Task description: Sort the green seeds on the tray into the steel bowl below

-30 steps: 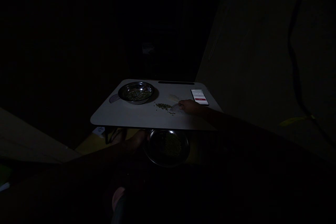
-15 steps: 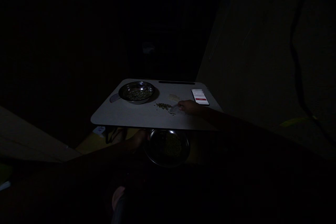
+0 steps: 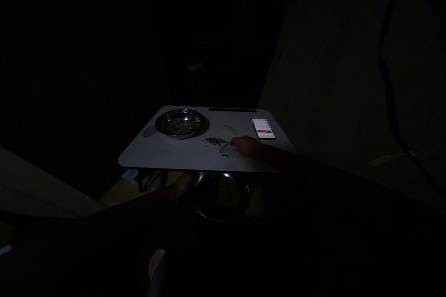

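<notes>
The scene is very dark. My right hand [image 3: 246,146] rests on a small white table [image 3: 174,153], its fingers closed on a small pale tool [image 3: 226,147] beside a little heap of green grains [image 3: 216,140]. My left hand [image 3: 181,184] holds the rim of a steel plate [image 3: 220,196] with green grains, just below the table's near edge. A steel bowl [image 3: 179,123] with grains stands at the table's back left.
A lit phone [image 3: 264,129] lies at the table's back right. A small pale heap [image 3: 230,129] lies behind the green grains. A dark slot [image 3: 232,110] runs along the far edge. A wall [image 3: 348,79] rises on the right.
My right hand has slid a little toward me and to the left with the tool. The left hand and plate have stayed put.
</notes>
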### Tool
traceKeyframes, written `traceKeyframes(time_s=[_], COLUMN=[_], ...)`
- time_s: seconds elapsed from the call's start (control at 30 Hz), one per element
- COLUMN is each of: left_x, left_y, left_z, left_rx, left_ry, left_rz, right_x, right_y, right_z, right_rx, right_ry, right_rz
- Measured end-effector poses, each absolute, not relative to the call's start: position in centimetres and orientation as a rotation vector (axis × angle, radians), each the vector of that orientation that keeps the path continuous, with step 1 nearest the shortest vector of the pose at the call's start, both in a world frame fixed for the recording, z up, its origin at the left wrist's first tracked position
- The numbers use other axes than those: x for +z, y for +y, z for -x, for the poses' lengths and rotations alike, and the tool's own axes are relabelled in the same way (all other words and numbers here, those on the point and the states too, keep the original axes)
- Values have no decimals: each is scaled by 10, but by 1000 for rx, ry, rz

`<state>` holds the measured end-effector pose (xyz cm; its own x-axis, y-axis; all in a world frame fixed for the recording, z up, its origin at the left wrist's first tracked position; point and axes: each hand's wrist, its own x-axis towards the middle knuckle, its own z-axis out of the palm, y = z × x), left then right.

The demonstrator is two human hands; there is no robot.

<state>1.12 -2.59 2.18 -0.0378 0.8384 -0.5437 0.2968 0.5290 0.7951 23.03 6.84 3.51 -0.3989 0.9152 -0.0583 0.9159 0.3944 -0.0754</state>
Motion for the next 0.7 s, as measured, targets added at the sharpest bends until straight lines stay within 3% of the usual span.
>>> traceKeyframes(time_s=[0.7], left_x=[34], left_y=[-31], left_z=[-14], left_rx=[598], left_ry=[1641], left_rz=[-1034], right_x=[29], right_y=[51], right_z=[-212], right_rx=[-181], right_ry=[2615], right_rz=[-1730])
